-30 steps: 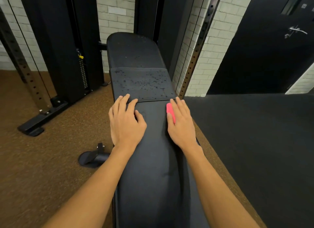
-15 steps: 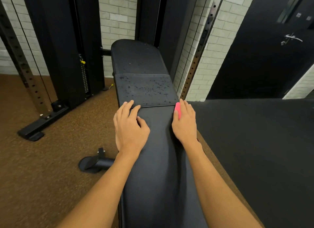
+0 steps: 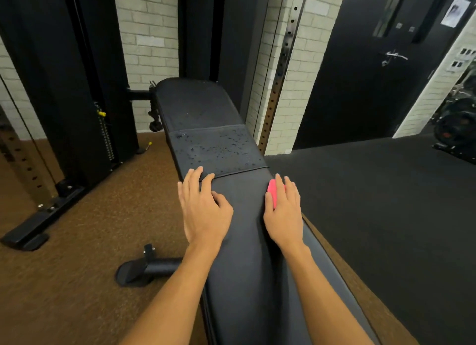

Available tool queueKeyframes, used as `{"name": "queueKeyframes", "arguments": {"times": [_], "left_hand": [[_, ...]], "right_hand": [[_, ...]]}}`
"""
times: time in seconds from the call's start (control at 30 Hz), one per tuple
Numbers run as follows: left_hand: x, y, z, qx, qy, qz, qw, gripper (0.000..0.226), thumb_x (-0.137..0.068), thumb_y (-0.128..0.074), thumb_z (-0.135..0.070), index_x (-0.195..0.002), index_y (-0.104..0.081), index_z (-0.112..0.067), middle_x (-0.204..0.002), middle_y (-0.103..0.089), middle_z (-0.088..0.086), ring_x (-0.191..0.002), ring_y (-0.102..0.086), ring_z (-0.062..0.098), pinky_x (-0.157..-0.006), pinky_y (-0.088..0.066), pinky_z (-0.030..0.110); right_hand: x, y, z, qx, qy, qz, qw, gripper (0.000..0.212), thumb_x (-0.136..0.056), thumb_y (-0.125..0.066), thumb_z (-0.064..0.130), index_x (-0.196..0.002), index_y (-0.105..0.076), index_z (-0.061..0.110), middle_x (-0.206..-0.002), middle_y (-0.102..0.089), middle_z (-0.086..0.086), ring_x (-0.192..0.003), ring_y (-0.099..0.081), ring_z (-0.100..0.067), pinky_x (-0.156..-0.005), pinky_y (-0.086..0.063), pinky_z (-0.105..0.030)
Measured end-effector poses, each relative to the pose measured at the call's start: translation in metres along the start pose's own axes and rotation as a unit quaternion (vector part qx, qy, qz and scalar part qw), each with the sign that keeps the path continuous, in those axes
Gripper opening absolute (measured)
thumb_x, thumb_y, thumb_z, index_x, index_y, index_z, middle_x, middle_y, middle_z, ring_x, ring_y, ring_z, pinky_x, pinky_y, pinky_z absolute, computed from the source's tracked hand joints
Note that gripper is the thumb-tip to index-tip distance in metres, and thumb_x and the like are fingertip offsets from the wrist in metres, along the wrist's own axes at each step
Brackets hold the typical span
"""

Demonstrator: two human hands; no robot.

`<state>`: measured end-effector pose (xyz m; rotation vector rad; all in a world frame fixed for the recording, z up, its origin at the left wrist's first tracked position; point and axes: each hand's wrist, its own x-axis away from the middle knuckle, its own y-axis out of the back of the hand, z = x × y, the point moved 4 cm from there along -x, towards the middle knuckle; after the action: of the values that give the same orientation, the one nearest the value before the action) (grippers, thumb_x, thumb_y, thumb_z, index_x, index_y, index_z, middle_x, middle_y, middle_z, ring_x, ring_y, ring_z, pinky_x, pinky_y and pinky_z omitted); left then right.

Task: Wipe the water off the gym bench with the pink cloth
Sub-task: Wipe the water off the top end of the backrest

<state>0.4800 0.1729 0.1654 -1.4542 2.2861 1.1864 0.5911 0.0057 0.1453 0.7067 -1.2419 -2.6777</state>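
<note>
Peeking under right hand (image 3: pixel 283 213), bright pink cloth (image 3: pixel 272 192), droplets (image 3: pixel 219 149) beading bench (image 3: pixel 244 254)

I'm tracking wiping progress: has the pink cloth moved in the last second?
Yes. The pink cloth, under the right hand, has slid rightwards toward the right edge of the bench, judged against the near seam of the wet pad.

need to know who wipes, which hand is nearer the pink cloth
Right. The right hand lies on the pink cloth at the right edge of the gym bench; the left hand rests flat on the bench's left side, clear of it.
</note>
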Motion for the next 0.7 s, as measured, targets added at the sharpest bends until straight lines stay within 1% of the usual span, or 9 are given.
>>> {"name": "queueKeyframes", "arguments": {"times": [0.17,0.27,0.33,0.43,0.5,0.57,0.6,0.63,0.7], "left_hand": [[-0.003,0.001,0.0,0.002,0.003,0.01,1.0,0.043,-0.096,-0.06,-0.009,-0.138,-0.066,-0.009,-0.159,-0.048,0.007,-0.159,-0.027,0.023,-0.133,-0.016,0.052],[-0.002,0.001,-0.001,0.001,0.003,0.009,1.0,0.042,-0.095,-0.06,-0.009,-0.137,-0.066,-0.01,-0.158,-0.049,0.006,-0.157,-0.029,0.022,-0.13,-0.023,0.054],[-0.003,0.001,-0.001,-0.007,0.001,0.004,1.0,0.043,-0.095,-0.06,-0.01,-0.137,-0.066,-0.012,-0.157,-0.05,0.005,-0.156,-0.03,0.022,-0.128,-0.027,0.054],[-0.005,-0.002,-0.003,-0.05,-0.006,0.009,0.999,0.044,-0.096,-0.06,-0.014,-0.14,-0.064,-0.016,-0.157,-0.049,0.002,-0.155,-0.032,0.021,-0.129,-0.027,0.052],[-0.005,-0.002,-0.007,-0.094,-0.006,0.009,0.996,0.044,-0.095,-0.061,-0.017,-0.139,-0.063,-0.02,-0.154,-0.051,0.001,-0.149,-0.037,0.021,-0.126,-0.031,0.051],[-0.008,-0.001,-0.012,-0.139,-0.015,0.004,0.99,0.04,-0.092,-0.063,-0.02,-0.132,-0.064,-0.022,-0.144,-0.055,0.0,-0.138,-0.043,0.022,-0.118,-0.038,0.049],[-0.012,0.0,-0.014,-0.159,-0.023,-0.001,0.987,0.037,-0.09,-0.065,-0.021,-0.127,-0.065,-0.023,-0.137,-0.056,0.0,-0.13,-0.046,0.024,-0.112,-0.041,0.048],[-0.018,-0.002,-0.015,-0.177,-0.03,-0.005,0.984,0.032,-0.089,-0.066,-0.022,-0.122,-0.066,-0.023,-0.13,-0.055,0.001,-0.123,-0.047,0.025,-0.107,-0.042,0.048],[-0.03,-0.001,-0.014,-0.191,-0.034,-0.018,0.981,0.024,-0.091,-0.067,-0.024,-0.115,-0.065,-0.022,-0.122,-0.052,0.002,-0.116,-0.045,0.026,-0.103,-0.042,0.048]], "right_hand": [[-0.018,-0.001,0.004,0.003,0.004,0.033,0.999,0.06,-0.117,-0.035,0.038,-0.172,-0.018,0.019,-0.18,-0.015,-0.004,-0.167,-0.006,-0.024,-0.133,-0.006,-0.036],[-0.031,-0.006,0.015,0.012,0.03,0.029,0.999,0.061,-0.117,-0.034,0.036,-0.172,-0.016,0.015,-0.18,-0.013,-0.007,-0.167,-0.004,-0.025,-0.136,-0.005,-0.04],[-0.032,-0.015,0.031,0.03,0.089,0.031,0.995,0.061,-0.117,-0.031,0.036,-0.172,-0.016,0.015,-0.181,-0.01,-0.007,-0.167,-0.002,-0.026,-0.136,-0.005,-0.042],[-0.029,-0.026,0.047,0.029,0.191,0.078,0.978,0.062,-0.115,-0.028,0.039,-0.172,-0.016,0.018,-0.181,-0.008,-0.001,-0.168,0.003,-0.02,-0.136,-0.003,-0.043],[-0.025,-0.024,0.044,0.03,0.261,0.104,0.959,0.061,-0.115,-0.033,0.038,-0.172,-0.019,0.021,-0.181,-0.011,0.002,-0.167,0.004,-0.016,-0.137,-0.004,-0.042],[-0.024,-0.014,0.032,0.026,0.301,0.107,0.947,0.06,-0.115,-0.037,0.039,-0.172,-0.022,0.024,-0.18,-0.014,0.004,-0.167,0.001,-0.014,-0.136,-0.004,-0.037],[-0.026,-0.01,0.024,0.021,0.295,0.101,0.95,0.061,-0.115,-0.038,0.04,-0.171,-0.023,0.024,-0.18,-0.014,0.003,-0.167,0.0,-0.014,-0.135,-0.005,-0.034],[-0.029,-0.007,0.012,0.013,0.27,0.089,0.959,0.061,-0.114,-0.038,0.04,-0.171,-0.024,0.023,-0.18,-0.014,0.002,-0.167,-0.002,-0.015,-0.135,-0.006,-0.034],[-0.039,-0.003,-0.001,-0.001,0.195,0.073,0.978,0.062,-0.115,-0.038,0.039,-0.172,-0.022,0.02,-0.18,-0.012,-0.003,-0.168,-0.003,-0.02,-0.135,-0.009,-0.036]]}}
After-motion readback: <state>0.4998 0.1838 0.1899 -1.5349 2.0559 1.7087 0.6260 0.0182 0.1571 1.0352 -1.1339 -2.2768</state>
